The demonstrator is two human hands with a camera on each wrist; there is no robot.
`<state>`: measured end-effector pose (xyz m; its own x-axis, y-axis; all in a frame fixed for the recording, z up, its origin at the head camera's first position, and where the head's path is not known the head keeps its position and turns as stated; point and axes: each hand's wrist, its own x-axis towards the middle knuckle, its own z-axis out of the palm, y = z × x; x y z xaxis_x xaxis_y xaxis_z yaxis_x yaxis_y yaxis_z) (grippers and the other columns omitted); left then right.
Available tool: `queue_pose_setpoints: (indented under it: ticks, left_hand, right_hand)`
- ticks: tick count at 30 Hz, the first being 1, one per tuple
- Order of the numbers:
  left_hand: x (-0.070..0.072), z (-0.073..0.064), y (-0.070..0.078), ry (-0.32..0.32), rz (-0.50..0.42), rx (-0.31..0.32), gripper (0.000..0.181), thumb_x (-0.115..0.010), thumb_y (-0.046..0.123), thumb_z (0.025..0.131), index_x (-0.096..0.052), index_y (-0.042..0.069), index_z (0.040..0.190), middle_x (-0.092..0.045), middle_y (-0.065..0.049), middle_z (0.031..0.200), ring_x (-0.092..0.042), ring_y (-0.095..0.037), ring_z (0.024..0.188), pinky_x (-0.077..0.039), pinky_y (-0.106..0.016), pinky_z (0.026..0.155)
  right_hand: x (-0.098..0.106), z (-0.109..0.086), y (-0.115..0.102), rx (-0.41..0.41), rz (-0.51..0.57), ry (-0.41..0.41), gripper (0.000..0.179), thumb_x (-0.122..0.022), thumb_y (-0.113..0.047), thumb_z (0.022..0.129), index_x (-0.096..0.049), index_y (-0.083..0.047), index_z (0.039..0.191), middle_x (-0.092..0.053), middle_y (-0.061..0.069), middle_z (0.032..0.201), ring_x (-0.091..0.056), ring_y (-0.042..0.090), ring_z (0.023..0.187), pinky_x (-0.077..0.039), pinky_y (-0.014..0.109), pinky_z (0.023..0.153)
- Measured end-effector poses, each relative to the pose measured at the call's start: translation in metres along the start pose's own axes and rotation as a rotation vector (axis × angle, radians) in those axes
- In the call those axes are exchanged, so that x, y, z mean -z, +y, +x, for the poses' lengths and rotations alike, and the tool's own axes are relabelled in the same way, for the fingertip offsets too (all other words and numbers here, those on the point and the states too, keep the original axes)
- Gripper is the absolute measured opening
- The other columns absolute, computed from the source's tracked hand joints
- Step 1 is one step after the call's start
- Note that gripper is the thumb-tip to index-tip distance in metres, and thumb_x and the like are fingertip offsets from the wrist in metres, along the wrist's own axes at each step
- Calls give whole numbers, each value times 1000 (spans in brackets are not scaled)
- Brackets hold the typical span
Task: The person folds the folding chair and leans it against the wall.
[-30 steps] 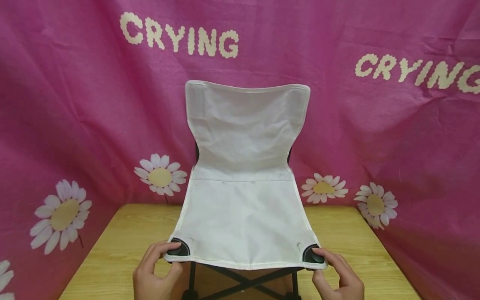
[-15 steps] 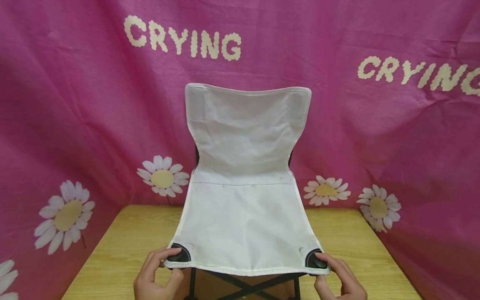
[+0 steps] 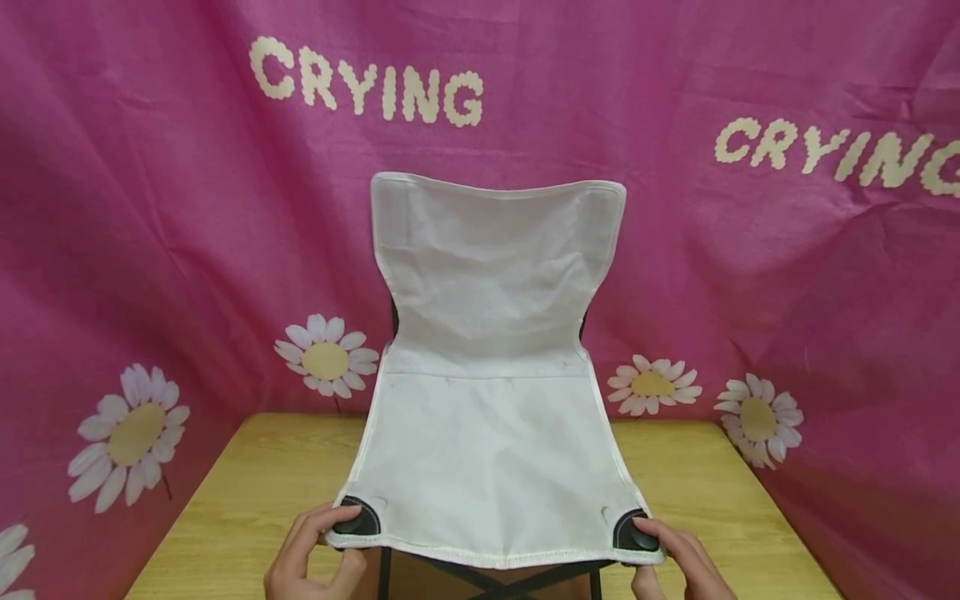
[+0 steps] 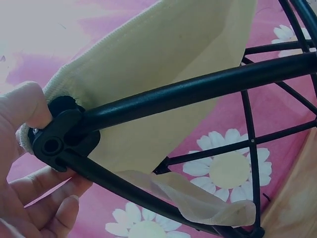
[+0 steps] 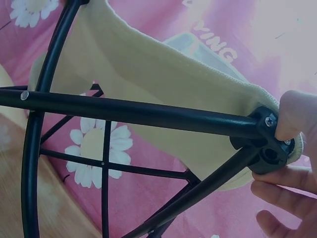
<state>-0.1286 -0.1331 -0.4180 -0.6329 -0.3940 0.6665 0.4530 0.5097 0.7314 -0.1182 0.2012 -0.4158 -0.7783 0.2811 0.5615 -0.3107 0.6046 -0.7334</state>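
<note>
A small folding chair (image 3: pixel 487 450) stands unfolded in the middle of the head view, its white fabric seat and backrest stretched over a black tube frame (image 4: pixel 198 89). My left hand (image 3: pixel 311 550) pinches the seat's front left corner, a finger on the black corner patch (image 3: pixel 358 518) and the thumb below. At the front right corner my right hand (image 3: pixel 682 558) grips likewise, a finger on the other black patch (image 3: pixel 636 533). Both wrist views look under the seat, where a black plastic joint (image 5: pixel 265 141) sits between thumb and fingers. The chair's feet are out of the head view.
A light wooden table (image 3: pixel 247 492) lies beneath the chair. Behind it and on both sides hangs a pink cloth (image 3: pixel 525 83) printed with daisies and lettering.
The chair's front edge and both hands have come a little lower in the head view, with the backdrop shifting down slightly too. Both hands keep their hold on the corners.
</note>
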Motion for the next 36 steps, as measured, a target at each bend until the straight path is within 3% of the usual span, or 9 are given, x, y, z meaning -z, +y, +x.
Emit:
queue_pose_setpoints:
  ticks: [6, 21, 26, 32, 36]
  left_hand:
    - [-2, -3, -4, 30, -37, -82, 46, -64, -16, 53, -69, 10, 90, -63, -4, 92, -57, -8, 77, -42, -11, 65]
    - [0, -2, 6, -4, 10, -15, 48, -66, -16, 55, -69, 15, 91, -63, 1, 93, -58, -9, 77, -43, -11, 68]
    - [1, -2, 8, -27, 31, 5, 49, -66, -15, 55, -68, 18, 91, -62, 4, 93, -58, -9, 78, -43, -11, 69]
    - [1, -1, 8, -27, 26, -22, 49, -66, -16, 55, -68, 16, 92, -61, 2, 93, -58, -11, 77, -44, -11, 69]
    - [1, -1, 9, -38, 8, -23, 49, -65, -17, 55, -67, 15, 93, -60, 1, 93, -59, -12, 78, -46, -12, 68]
  right_hand:
    - [0, -4, 0, -2, -18, 10, 42, -69, 11, 68, -65, -13, 102, -60, -4, 92, -56, 7, 81, -43, 9, 72]
    - [4, -3, -8, 23, -20, 16, 39, -69, 9, 69, -66, -10, 102, -60, -1, 91, -56, 6, 79, -42, 8, 71]
    - [7, -3, -13, -29, -55, -11, 35, -70, 3, 72, -65, -14, 103, -60, -4, 90, -57, 6, 76, -44, 9, 67]
    - [11, -1, -21, -145, -92, -54, 33, -71, -4, 75, -64, -19, 104, -59, -8, 91, -58, 6, 75, -48, 15, 54]
    - [13, -1, -21, -123, -112, -70, 35, -71, -3, 74, -64, -19, 105, -59, -7, 92, -58, 4, 78, -47, 13, 57]
